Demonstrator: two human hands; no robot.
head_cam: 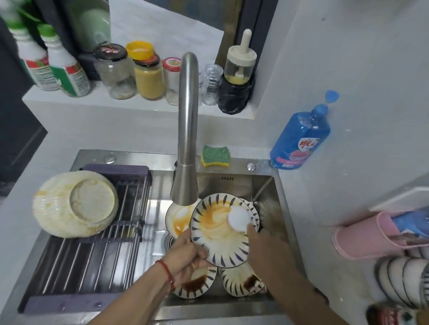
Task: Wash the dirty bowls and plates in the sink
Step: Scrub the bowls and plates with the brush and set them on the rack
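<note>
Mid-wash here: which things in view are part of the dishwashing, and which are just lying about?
In the job: left hand, right hand, held plate, white scrubber, sauce-stained plates, faucet, upturned bowl.
Lying about: jars, spray bottles, pink holder.

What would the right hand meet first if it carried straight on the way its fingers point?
The right hand points up-left at a white scrubbing pad on the plate the left hand holds. Past that pad, probably the faucet spout, though depth is unclear.
</note>
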